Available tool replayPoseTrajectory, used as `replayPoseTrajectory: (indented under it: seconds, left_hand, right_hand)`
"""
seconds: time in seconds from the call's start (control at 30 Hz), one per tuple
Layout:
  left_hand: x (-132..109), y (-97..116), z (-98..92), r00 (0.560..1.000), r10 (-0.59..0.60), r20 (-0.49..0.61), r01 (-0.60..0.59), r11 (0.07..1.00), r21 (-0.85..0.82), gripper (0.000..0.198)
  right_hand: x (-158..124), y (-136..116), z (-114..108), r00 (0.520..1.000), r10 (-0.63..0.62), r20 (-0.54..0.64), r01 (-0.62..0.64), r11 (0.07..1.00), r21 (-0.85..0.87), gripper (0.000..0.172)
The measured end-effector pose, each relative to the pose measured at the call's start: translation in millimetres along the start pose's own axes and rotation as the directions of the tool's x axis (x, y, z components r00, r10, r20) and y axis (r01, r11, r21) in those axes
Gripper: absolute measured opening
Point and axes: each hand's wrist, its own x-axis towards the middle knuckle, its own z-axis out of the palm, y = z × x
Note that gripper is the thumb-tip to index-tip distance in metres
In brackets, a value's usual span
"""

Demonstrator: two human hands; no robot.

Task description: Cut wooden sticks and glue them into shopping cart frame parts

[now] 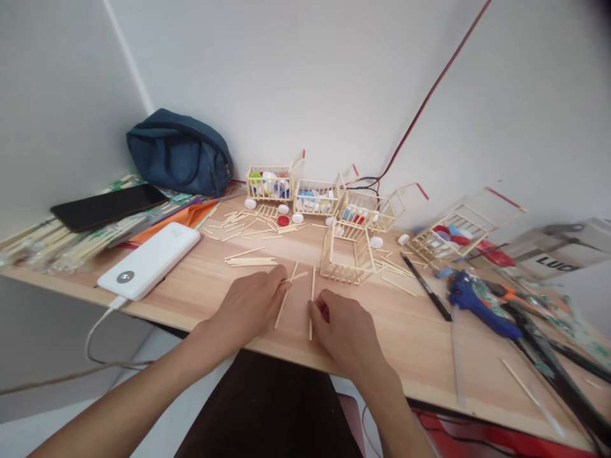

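My left hand (252,300) is closed, pinching a short wooden stick (298,277) that points to the right. Under that stick a longer wooden stick (282,306) lies slantwise on the table. My right hand (347,327) has its fingers curled and pressed to another long wooden stick (313,284), which lies roughly alongside the first with a gap between them. Just beyond my right hand stands an open box frame made of sticks (347,254). Left of it, past my left hand, is a small bunch of sticks (251,261).
Small stick-built carts (268,181) filled with bottle caps line the wall, and loose sticks lie before them. A white power bank (149,261), a phone (107,207) and a blue bag (179,152) sit left. A black pen (427,286) and blue glue gun (482,305) lie right.
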Motion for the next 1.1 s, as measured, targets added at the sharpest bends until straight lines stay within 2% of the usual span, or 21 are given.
replayPoseTrajectory:
  seconds: [0.13, 0.23, 0.4, 0.53, 0.63, 0.73, 0.87, 1.0, 1.1]
  left_hand:
    - [11.6, -10.2, -5.5, 0.977, 0.153, -0.147, -0.171, 0.978, -0.12, 0.024]
    - [21.0, -12.5, -4.1, 0.945, 0.236, -0.228, -0.257, 0.964, -0.066, 0.021]
    - [33.9, -7.9, 4.3, 0.915, 0.374, -0.154, -0.373, 0.927, 0.036, 0.011]
    - [38.3, -4.4, 6.8, 0.913, 0.351, -0.209, -0.355, 0.935, 0.019, 0.009]
    - [38.3, -3.1, 6.9, 0.888, 0.376, -0.263, -0.387, 0.922, 0.012, 0.013]
    - [36.8, -2.0, 8.8, 0.861, 0.4, -0.315, -0.416, 0.909, 0.018, 0.017]
    - [35.6, -2.9, 13.3, 0.849, 0.409, -0.335, -0.429, 0.903, 0.016, 0.016]
    - [35.9, -9.1, 15.1, 0.863, 0.359, -0.357, -0.397, 0.917, -0.037, 0.012]
    - [35.3, -14.4, 15.3, 0.901, 0.282, -0.33, -0.331, 0.938, -0.101, 0.009]
  right_hand:
    - [-0.4, 6.5, -1.7, 0.999, -0.026, 0.025, 0.024, 0.995, 0.097, 0.024]
    - [-0.9, 13.4, -2.4, 0.999, -0.034, 0.039, 0.027, 0.982, 0.185, 0.025]
    - [-2.0, 24.8, -2.3, 0.998, -0.052, 0.02, 0.044, 0.96, 0.278, 0.024]
    - [0.8, 31.6, -1.9, 0.999, -0.01, -0.041, 0.023, 0.941, 0.338, 0.019]
    - [5.2, 34.2, -2.1, 0.99, 0.024, -0.139, 0.031, 0.926, 0.377, 0.014]
    - [10.1, 34.0, -2.8, 0.973, -0.022, -0.23, 0.112, 0.917, 0.384, 0.022]
    - [16.3, 34.1, -3.4, 0.965, -0.112, -0.236, 0.186, 0.929, 0.319, 0.012]
    - [21.6, 37.2, -0.6, 0.964, -0.123, -0.236, 0.184, 0.949, 0.256, 0.012]
    - [23.9, 37.7, 3.7, 0.966, -0.112, -0.233, 0.162, 0.965, 0.205, 0.015]
